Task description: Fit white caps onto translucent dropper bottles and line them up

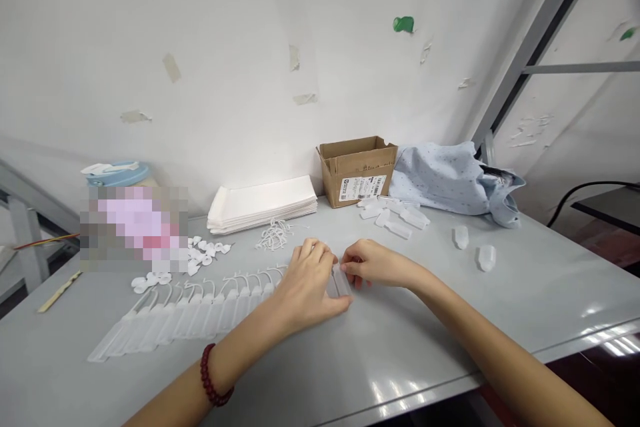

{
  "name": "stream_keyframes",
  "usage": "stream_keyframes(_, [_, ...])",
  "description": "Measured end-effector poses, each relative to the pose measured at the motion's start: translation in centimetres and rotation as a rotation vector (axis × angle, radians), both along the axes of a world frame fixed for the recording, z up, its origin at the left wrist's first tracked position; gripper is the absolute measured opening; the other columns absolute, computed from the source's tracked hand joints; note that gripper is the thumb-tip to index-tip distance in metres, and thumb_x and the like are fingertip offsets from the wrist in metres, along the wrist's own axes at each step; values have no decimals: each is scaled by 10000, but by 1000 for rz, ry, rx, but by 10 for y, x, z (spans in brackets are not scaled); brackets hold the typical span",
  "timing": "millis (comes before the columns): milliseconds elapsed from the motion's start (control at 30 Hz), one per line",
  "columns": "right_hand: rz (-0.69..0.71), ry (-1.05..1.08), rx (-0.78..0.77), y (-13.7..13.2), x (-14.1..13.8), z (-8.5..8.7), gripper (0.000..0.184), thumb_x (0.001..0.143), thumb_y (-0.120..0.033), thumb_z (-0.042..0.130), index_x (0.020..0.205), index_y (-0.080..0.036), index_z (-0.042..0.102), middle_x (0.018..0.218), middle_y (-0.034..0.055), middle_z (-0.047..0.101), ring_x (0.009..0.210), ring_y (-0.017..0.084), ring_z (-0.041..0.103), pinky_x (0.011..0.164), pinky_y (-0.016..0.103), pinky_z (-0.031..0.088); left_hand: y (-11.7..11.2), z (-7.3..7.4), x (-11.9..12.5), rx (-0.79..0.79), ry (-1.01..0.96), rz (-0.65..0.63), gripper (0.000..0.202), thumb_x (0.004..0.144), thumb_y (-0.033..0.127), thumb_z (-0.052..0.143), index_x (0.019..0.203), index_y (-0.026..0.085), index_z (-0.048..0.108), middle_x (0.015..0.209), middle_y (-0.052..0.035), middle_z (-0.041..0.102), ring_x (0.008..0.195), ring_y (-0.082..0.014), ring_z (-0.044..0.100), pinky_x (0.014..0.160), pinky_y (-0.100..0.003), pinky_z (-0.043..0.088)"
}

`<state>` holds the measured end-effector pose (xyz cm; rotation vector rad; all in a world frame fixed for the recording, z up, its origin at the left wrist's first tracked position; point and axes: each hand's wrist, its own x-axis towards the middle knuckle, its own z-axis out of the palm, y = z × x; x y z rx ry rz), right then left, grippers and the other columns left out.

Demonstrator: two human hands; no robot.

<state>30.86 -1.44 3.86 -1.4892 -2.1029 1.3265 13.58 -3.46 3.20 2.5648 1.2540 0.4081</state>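
Observation:
My left hand [310, 287] lies palm down over a flat translucent plastic sleeve [342, 281], its thumb along the near edge and its fingers bent over the far side. At the sleeve's upper right edge, the fingers of my right hand [367, 263] are pinched together; what they hold is hidden. A row of similar sleeves [187, 317] with white cord loops runs left from under my left forearm. Behind my hands sits a small tangle of white cords [274, 235].
Small white plastic pieces [203, 252] lie scattered at the left. A white paper stack [265, 201], an open cardboard box [357, 170] and a light blue cloth [440, 180] stand along the wall. More loose sleeves [397, 217] lie before the box. A metal frame [530, 47] rises at right.

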Motion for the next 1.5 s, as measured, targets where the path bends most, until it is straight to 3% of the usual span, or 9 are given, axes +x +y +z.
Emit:
stream_keyframes(367, [-12, 36, -63, -1, 0, 0, 89, 754, -179, 537, 737, -127, 607, 549, 8, 606, 508, 125, 590, 511, 220, 459, -1, 0, -5, -1, -12, -30, 283, 699, 369, 635, 889, 170, 569, 950, -77, 566, 974, -276, 459, 833, -436, 405])
stream_keyframes(733, [-48, 148, -124, 1, -2, -4, 53, 766, -150, 537, 745, -115, 571, 568, 3, 592, 523, 137, 631, 481, 221, 487, -7, 3, -17, 54, -63, -17, 383, 710, 378, 683, 1005, 164, 567, 1038, -94, 572, 1036, -281, 454, 880, -445, 406])
stream_keyframes(967, [-63, 75, -119, -2, -3, 6, 75, 768, -164, 536, 741, -115, 585, 586, 23, 623, 535, 145, 641, 510, 240, 486, 6, 5, -58, 126, -79, 169, 298, 814, 408, 557, 977, 160, 580, 1019, -100, 608, 1052, -286, 476, 893, -464, 403])
stream_keyframes(1167, [-62, 63, -121, 1, 2, 7, 106, 771, -211, 561, 763, -112, 597, 665, 55, 658, 581, 158, 665, 525, 242, 496, 38, -1, -111, 152, 5, 375, 221, 821, 261, 469, 936, 152, 623, 968, -117, 657, 997, -304, 522, 842, -464, 435])
stream_keyframes(1267, [-96, 40, -76, 6, 11, 8, 115, 779, -231, 567, 766, -120, 592, 684, 57, 656, 594, 164, 674, 521, 240, 498, 50, -4, -125, 162, 15, 388, 232, 800, 220, 476, 941, 165, 652, 936, -118, 669, 981, -309, 533, 831, -456, 441])
stream_keyframes(1500, [-368, -175, 224, 24, 45, 14, 117, 815, -239, 515, 802, -145, 584, 731, 90, 690, 649, 191, 665, 522, 270, 465, 59, -14, -126, 181, -5, 350, 187, 778, 223, 521, 843, 205, 696, 838, -81, 656, 932, -282, 536, 838, -433, 434])
